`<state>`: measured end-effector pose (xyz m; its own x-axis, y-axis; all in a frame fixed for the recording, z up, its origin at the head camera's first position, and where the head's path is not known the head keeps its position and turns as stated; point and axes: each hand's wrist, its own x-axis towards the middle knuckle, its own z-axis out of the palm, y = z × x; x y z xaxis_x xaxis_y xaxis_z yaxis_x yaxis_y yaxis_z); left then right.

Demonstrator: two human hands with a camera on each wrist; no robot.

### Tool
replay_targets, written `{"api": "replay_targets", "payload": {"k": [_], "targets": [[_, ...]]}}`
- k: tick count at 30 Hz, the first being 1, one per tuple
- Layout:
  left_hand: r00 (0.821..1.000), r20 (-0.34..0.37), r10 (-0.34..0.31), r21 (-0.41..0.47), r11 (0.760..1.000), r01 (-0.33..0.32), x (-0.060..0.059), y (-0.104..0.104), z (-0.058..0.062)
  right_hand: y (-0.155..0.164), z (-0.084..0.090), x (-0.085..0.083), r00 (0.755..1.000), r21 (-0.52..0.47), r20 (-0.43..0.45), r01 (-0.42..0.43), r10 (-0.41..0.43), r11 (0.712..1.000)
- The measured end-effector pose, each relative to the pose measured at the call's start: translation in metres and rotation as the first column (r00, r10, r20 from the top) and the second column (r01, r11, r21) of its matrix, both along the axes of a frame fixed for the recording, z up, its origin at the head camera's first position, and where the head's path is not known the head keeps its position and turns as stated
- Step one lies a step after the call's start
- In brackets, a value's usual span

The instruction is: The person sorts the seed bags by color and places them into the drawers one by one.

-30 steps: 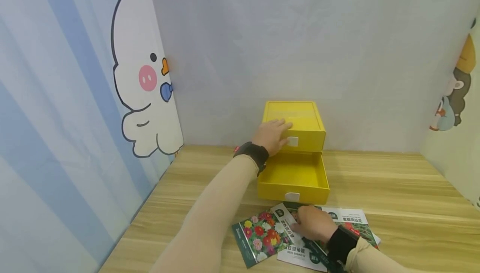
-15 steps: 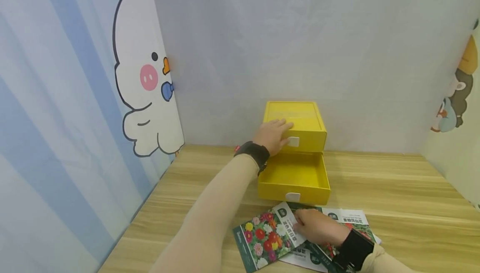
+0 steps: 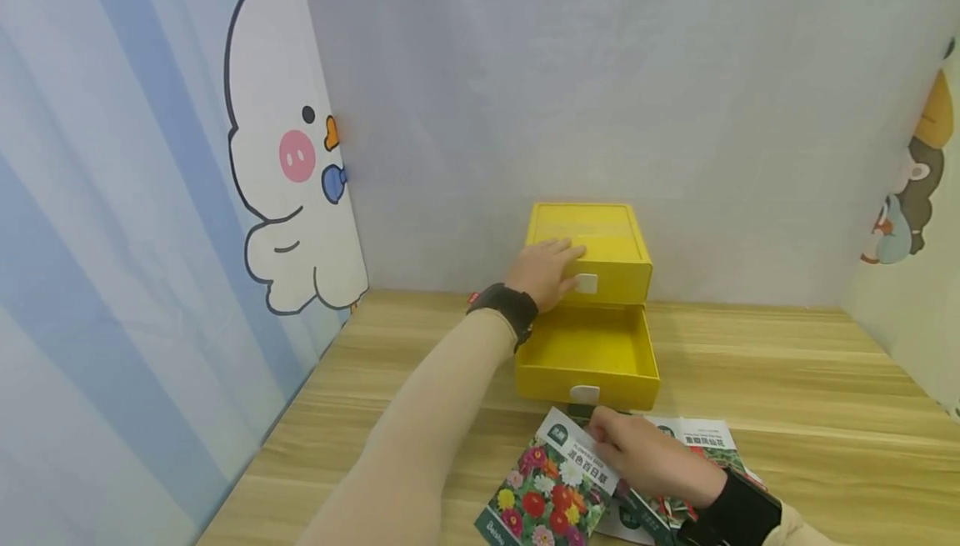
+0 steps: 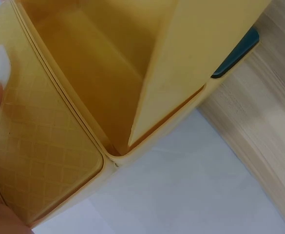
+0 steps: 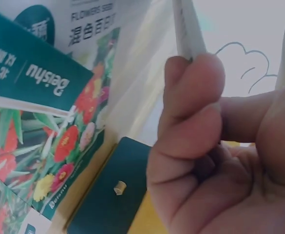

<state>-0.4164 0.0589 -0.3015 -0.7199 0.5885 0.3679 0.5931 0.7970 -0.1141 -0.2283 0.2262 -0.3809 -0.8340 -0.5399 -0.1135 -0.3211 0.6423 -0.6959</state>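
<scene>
On wooden table (image 3: pixel 765 363), lower centre, right hand (image 3: pixel 651 456) pinches seed packet (image 3: pixel 542 488), seemingly a pick-up step needing steady lift; left hand (image 3: pixel 542 273) rests uncurled on yellow box (image 3: pixel 611 237).

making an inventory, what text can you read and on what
"FLOWERS SEED": packet in right hand; second packet, right wrist view
"混色百日草": both, partly cut on the second
"Beishu": held packet; upside down on green band
"重瓣凤仙花", probably: red-flowered packet
Logos, smaller print: too blurred
</scene>
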Motion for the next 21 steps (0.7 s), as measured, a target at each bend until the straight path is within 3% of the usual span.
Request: {"api": "replay_targets", "payload": {"k": [10, 21], "targets": [[1.0, 0.015, 0.006, 0.002, 1.0, -0.006, 0.0, 0.0, 0.0, 0.013, 0.027, 0.008, 0.999, -0.086, 0.049, -0.019, 0.024, 0.996], [1.0, 0.012, -0.001, -0.006, 1.0, 0.001, 0.002, 0.0, 0.003, 0.032, 0.052, 0.011, 0.999, -0.143, -0.008, 0.031, -0.033, 0.989]]}}
